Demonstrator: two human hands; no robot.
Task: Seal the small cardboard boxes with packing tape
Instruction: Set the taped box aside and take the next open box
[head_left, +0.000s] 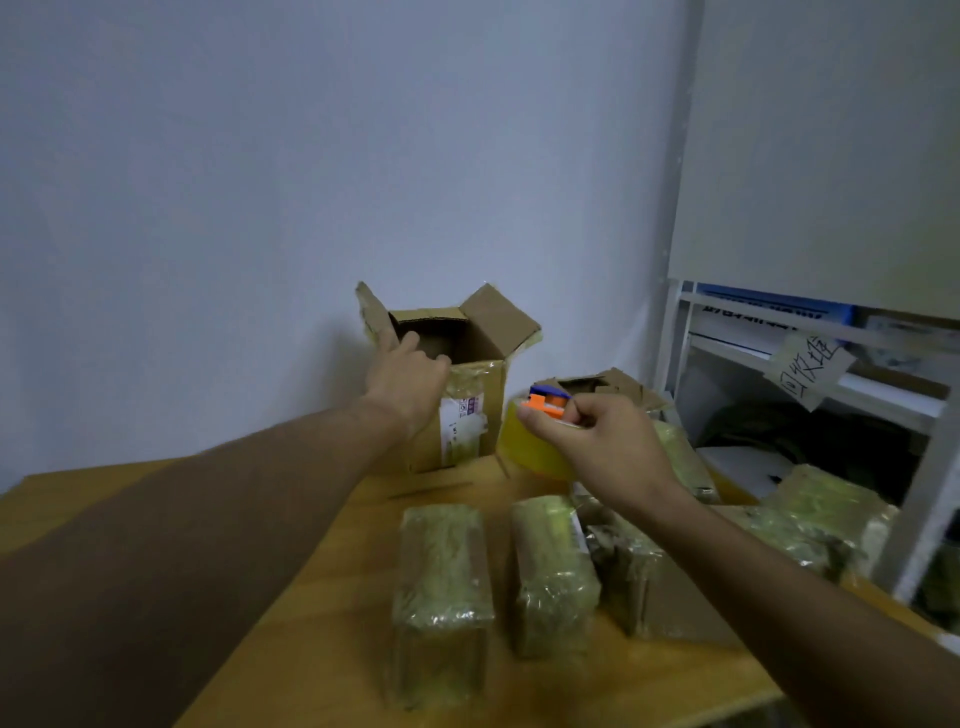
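The left hand (405, 379) is reaching, fingers apart, into the open box (457, 374) at twelve o'clock, while the right hand (597, 441) is pinching the tape roll (524, 441); the white label (460, 423) is too blurry to read.

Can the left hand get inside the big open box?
Probably yes. The left hand is already at the rim of the big open box, whose flaps stand open, with nothing visibly blocking the opening.

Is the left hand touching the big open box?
Touching. The head view shows the left hand lying over the front rim of the big open box, fingers at its opening.
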